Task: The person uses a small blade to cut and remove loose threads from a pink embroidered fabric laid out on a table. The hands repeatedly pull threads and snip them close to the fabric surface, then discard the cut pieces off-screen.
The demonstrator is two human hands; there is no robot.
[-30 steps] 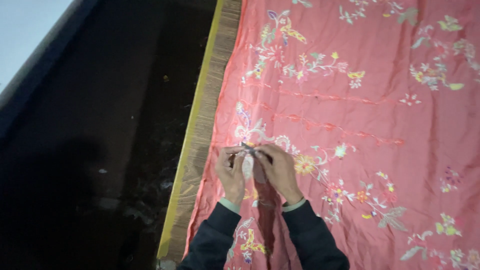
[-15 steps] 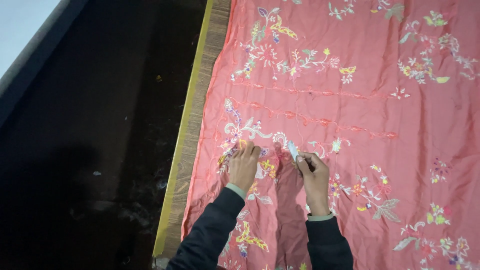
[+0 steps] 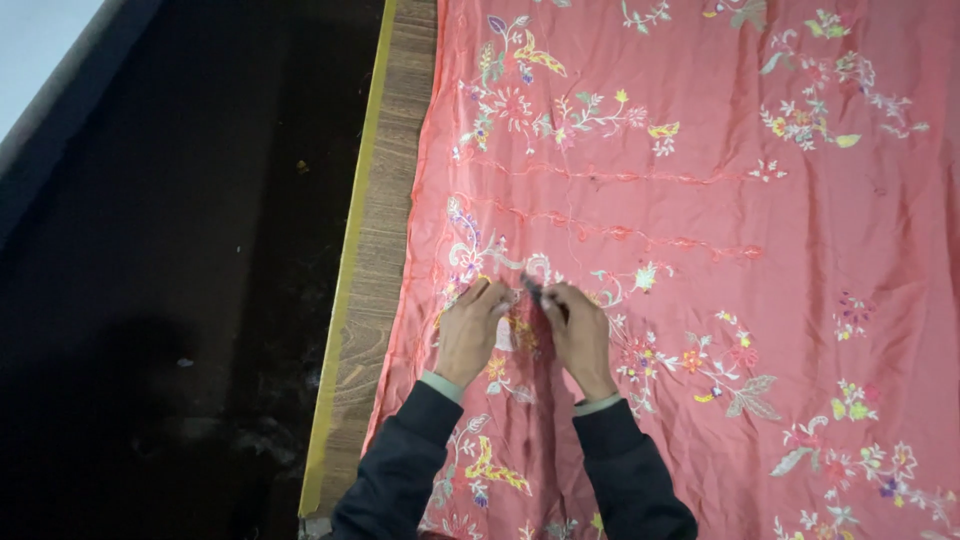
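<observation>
A salmon-pink embroidered cloth (image 3: 800, 250) lay spread flat over a wooden worktop (image 3: 385, 240), covering everything from the centre of the view out to 3 o'clock, with its long left edge running from 12 o'clock down toward 6 o'clock. Floral stitching in white, yellow, purple and green was scattered across it, and two faint stitched lines crossed it sideways above the hands. The left hand (image 3: 468, 335) rested palm down on the cloth just below centre, its fingers (image 3: 487, 296) pressed together and curled onto the fabric beside a white scroll motif (image 3: 475, 250). The right hand (image 3: 582, 340) sat just at its 3 o'clock side, nearly touching it, fingers bent and closed around a small dark tool (image 3: 532, 289) whose tip pointed toward 11 o'clock, against the cloth; what kind of tool it was could not be told. Both wrists wore dark sleeves (image 3: 400, 470) with pale cuffs. A yellow strip (image 3: 350, 260) edged the worktop at 9 o'clock, and beyond it lay a dark floor (image 3: 170, 280).
</observation>
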